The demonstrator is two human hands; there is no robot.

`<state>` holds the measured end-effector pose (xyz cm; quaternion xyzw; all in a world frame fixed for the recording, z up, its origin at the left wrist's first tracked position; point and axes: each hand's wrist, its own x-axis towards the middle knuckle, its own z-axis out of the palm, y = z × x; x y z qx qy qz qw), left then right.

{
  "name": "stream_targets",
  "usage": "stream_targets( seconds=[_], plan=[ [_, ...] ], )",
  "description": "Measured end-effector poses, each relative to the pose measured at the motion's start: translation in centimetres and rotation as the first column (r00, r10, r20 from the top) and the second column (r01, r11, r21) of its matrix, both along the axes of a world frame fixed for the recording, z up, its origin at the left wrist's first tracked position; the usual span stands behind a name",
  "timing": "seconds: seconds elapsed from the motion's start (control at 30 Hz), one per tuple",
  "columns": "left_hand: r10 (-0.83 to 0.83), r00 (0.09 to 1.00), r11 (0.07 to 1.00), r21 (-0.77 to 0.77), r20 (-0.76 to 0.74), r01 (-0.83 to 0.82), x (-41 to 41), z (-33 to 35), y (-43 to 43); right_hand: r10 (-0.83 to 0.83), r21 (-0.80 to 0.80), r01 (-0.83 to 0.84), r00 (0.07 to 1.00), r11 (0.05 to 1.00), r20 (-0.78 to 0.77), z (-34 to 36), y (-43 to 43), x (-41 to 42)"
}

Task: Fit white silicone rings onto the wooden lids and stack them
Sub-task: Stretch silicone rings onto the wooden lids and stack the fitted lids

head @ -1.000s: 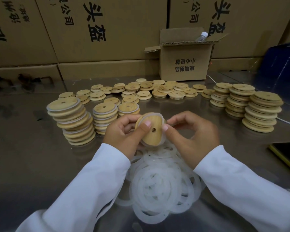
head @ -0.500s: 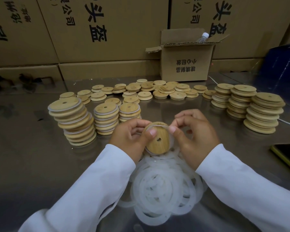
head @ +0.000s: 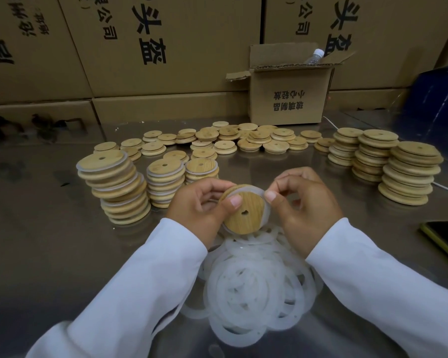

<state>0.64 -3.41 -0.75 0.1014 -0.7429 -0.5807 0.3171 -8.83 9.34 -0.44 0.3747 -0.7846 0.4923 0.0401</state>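
On the left of the desk (head: 49, 241) stand stacks of ringed lids (head: 114, 187). Just right of them, the left hand (head: 199, 202) grips a wooden lid (head: 245, 214) held tilted above the desk, thumb pressed on its face. A white ring (head: 254, 189) sits partly around the lid's edge. The right hand (head: 305, 202) pinches the ring's right side between thumb and forefinger. A pile of loose rings (head: 256, 288) lies beneath both hands. Stacks of bare lids (head: 409, 174) stand at the far right.
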Motion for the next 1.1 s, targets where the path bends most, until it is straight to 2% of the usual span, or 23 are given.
stream_targets(
  seconds=[0.37,0.67,0.93,1.1],
  plan=[
    [0.081,0.996,0.994,-0.071,-0.043,-0.084,0.0,0.1,-0.3,0.013,0.015,-0.012,0.998,1.000,-0.059,-0.1,-0.1,0.4],
    [0.059,0.996,0.994,-0.090,-0.066,-0.065,0.2,0.3,-0.4,0.022,-0.033,-0.024,0.999,0.999,-0.050,-0.2,-0.3,0.6],
    [0.065,0.995,0.997,0.042,-0.078,-0.062,-0.2,-0.7,-0.4,0.068,-0.201,-0.045,0.992,0.979,0.110,-0.3,-0.1,0.6],
    [0.113,0.992,0.970,0.224,-0.064,-0.096,-0.2,-0.9,-0.6,0.100,-0.230,-0.053,0.975,0.972,0.198,-0.4,-0.1,0.8]
  ],
)
